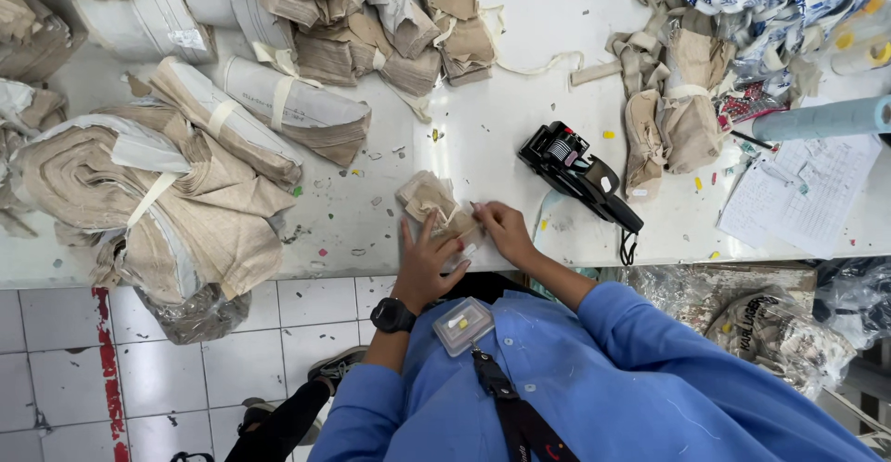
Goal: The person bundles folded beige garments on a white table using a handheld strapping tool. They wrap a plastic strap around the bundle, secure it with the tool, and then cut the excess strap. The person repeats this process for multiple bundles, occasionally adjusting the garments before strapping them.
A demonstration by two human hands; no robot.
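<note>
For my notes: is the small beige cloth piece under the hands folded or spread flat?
Folded: the beige cloth piece lies in creased layers under both hands.

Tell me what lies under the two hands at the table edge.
A small stack of beige fabric pieces lies on the white table. The left hand presses flat on it; the right hand pinches its edge. The part beneath the palms is hidden.
</note>
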